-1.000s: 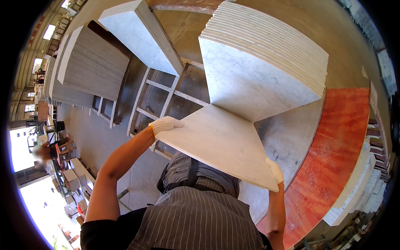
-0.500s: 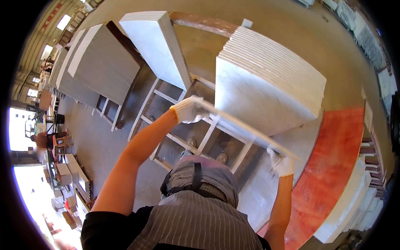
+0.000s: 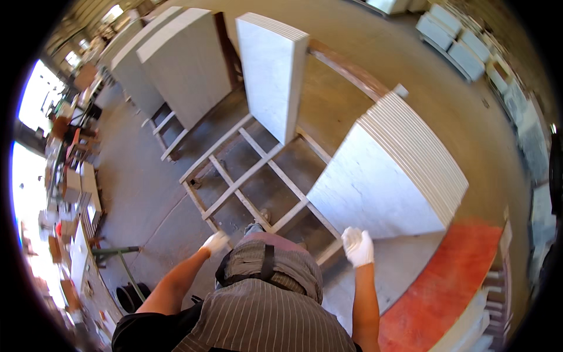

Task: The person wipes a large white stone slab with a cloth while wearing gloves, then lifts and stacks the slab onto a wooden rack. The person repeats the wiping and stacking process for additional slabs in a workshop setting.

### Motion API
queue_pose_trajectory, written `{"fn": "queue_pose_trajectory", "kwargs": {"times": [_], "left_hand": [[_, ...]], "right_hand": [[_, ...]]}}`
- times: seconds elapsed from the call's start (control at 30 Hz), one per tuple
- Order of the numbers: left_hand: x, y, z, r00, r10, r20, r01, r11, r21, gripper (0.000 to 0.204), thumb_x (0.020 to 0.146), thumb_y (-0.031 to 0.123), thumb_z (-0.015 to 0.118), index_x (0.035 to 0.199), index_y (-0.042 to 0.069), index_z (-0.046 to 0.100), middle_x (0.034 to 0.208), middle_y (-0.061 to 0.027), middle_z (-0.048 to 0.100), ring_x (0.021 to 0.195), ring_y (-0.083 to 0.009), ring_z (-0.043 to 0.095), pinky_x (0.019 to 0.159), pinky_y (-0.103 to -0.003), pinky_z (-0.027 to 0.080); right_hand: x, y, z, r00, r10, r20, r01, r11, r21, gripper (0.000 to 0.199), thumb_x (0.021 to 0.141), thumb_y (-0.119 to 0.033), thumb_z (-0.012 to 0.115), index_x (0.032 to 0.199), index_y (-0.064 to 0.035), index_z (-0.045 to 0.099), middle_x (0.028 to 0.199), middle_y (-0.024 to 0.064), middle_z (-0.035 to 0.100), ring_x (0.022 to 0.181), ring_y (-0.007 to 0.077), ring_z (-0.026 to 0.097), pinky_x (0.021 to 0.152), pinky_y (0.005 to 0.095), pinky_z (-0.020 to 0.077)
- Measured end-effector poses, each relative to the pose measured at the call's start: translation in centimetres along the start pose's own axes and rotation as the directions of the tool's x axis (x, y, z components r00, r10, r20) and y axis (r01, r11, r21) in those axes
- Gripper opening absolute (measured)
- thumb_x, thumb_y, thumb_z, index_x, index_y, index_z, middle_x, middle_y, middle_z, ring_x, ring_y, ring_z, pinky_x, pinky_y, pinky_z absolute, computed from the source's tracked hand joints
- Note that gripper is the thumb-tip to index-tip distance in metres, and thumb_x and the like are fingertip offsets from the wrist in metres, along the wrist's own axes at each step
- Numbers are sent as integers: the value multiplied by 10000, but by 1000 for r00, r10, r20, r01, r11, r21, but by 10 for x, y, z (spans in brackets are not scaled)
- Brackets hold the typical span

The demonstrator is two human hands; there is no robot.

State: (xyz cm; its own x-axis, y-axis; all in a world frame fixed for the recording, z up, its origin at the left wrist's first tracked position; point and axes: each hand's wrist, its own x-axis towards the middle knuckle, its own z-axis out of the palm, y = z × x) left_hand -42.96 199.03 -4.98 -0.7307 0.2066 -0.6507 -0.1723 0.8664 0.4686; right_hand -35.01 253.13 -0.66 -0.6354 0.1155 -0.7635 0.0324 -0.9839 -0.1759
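Observation:
My left hand, in a white knit glove, hangs left of my waist near the front corner of the wooden frame. Motion smears its fingers. The gloved right hand is raised just in front of the lower edge of the right-hand stack of white stone slabs; its fingers are loosely bent, the thumb stands apart, and no object shows in it. These slabs lean together, with their thin edges fanned along the top. Farther off, a narrower stack of white slabs stands upright on the frame.
Grey slabs stand on another rack at the far left. A reddish-brown flat board lies at the right beside a grey surface. A green metal stand and black bucket are at the lower left. More slabs line the far right.
The thin slab both hands gripped is no longer between them. My left hand has dropped down and left; my right hand is lower and farther left. The view has shifted.

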Motion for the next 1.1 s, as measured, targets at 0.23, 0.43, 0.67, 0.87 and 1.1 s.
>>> {"fn": "queue_pose_trajectory", "kwargs": {"times": [0.23, 0.43, 0.67, 0.87, 1.1], "left_hand": [[-134, -170, 38, 933, -311, 181, 103, 712, 694, 292, 835, 166, 572, 1075, 57, 698, 1122, -133, 684, 1034, -302, 658, 891, -418, 528], [-47, -189, 49, 993, -55, -107, 80, 967, 241, 377, 832, 197, 571, 1179, 74, 652, 1140, -126, 675, 1061, -302, 649, 905, -403, 527], [26, -12, -122, 927, 279, -249, -322, 934, -154, 288, 926, 252, 506, 1139, 97, 623, 1046, -158, 680, 959, -366, 645, 852, -455, 492], [-12, -104, -217, 977, 78, -198, -126, 962, -240, 285, 891, 261, 557, 1103, 99, 657, 1076, -119, 688, 1009, -355, 632, 877, -433, 501], [-135, -324, -156, 700, -702, 131, 476, 322, -818, 411, 905, 428, 562, 1000, 50, 691, 863, -103, 710, 681, -246, 673, 624, -414, 546]], "right_hand": [[37, 133, 17, 873, 457, 173, -445, 890, -105, 402, 1008, -406, 339, 738, -121, 424, 682, 68, 417, 610, 241, 419, 576, 382, 426], [68, 185, 26, 855, 510, -100, -514, 801, -308, 418, 1018, -451, 352, 1001, -87, 559, 963, 164, 670, 824, 361, 638, 693, 533, 559], [114, 226, 87, 937, 307, -168, -350, 829, -436, 385, 1006, -456, 421, 1060, -107, 572, 981, 146, 682, 841, 350, 657, 688, 518, 574], [105, 347, 168, 886, 455, -90, -421, 707, -569, 359, 990, -454, 490, 1096, -127, 593, 971, 115, 689, 843, 306, 672, 669, 472, 583], [75, 427, 286, 755, 654, -41, -433, 451, -780, 312, 998, -422, 476, 986, -126, 577, 844, 76, 629, 711, 244, 618, 595, 400, 520]]}}
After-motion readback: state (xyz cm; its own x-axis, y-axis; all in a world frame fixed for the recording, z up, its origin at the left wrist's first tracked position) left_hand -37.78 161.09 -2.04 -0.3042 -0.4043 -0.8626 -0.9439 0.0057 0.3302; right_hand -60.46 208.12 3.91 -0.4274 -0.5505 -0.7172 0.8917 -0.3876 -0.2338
